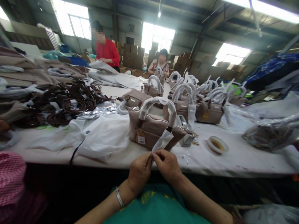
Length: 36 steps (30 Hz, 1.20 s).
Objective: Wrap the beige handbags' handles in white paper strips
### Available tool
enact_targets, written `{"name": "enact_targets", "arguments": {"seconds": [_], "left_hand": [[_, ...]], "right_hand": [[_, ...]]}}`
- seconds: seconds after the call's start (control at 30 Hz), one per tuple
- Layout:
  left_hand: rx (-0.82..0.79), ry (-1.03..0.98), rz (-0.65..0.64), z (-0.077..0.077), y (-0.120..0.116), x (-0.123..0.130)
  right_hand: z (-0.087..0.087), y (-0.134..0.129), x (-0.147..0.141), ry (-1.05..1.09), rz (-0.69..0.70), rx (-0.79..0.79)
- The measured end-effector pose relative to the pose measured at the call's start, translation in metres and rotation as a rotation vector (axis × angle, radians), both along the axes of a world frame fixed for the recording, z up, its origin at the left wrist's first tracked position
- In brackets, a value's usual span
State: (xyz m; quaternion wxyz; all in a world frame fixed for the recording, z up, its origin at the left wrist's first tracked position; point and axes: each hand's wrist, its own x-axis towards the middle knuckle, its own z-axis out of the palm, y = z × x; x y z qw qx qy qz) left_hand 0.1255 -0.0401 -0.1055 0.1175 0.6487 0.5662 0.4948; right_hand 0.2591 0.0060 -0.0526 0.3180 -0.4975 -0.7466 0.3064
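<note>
A taupe handbag stands upright at the table's front edge, with a yellow hang tag on its face. Its raised handle is wrapped in white paper. From the handle's right base a strip of white wrapping comes down towards me. My left hand is closed, pinching the strip's lower end between thumb and finger. Beside it, touching, my right hand pinches the same end. The very tip of the strip is hidden by my fingers.
More handbags with wrapped handles crowd behind. Left lie coiled brown straps and a white dust bag. A roll of tape and a plastic-wrapped bag are right. Two people stand across the table, one in a red top.
</note>
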Motion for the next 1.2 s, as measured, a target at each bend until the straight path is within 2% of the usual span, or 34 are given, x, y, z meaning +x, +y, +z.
{"name": "enact_targets", "arguments": {"seconds": [0.17, 0.3, 0.4, 0.47, 0.63, 0.7, 0.77, 0.93, 1.07, 1.13, 1.2], "left_hand": [[-0.201, -0.339, -0.067, 0.013, 0.002, 0.001], [-0.312, -0.469, -0.117, 0.019, 0.001, 0.001], [-0.379, -0.538, -0.13, 0.022, 0.0, 0.0], [-0.433, -0.584, -0.137, 0.021, 0.0, -0.002], [-0.531, -0.698, -0.205, 0.017, -0.001, -0.003], [-0.541, -0.689, -0.263, 0.02, 0.0, -0.003], [-0.53, -0.626, -0.313, 0.024, 0.002, -0.004], [-0.536, -0.452, -0.171, 0.025, 0.012, -0.001], [-0.575, -0.303, -0.261, 0.029, 0.017, -0.011], [-0.54, -0.234, -0.22, 0.04, 0.022, -0.03], [-0.416, -0.261, -0.037, 0.055, 0.034, -0.058]], "right_hand": [[-0.002, -0.002, 0.006, -0.001, -0.037, -0.033], [-0.003, -0.002, 0.01, -0.057, -0.013, 0.065], [-0.008, 0.002, 0.02, -0.155, -0.08, 0.067], [-0.013, 0.004, 0.028, -0.107, -0.094, -0.031], [-0.024, 0.003, 0.034, 0.29, -0.022, -0.467], [-0.026, 0.0, 0.031, 0.36, 0.01, -0.493], [-0.027, -0.001, 0.026, 0.371, 0.026, -0.42], [-0.021, -0.003, 0.021, 0.371, 0.072, -0.351], [-0.024, -0.001, 0.035, 0.326, 0.109, -0.292], [-0.031, 0.004, 0.052, 0.267, 0.027, -0.227], [-0.039, 0.015, 0.072, 0.246, -0.15, -0.173]]}}
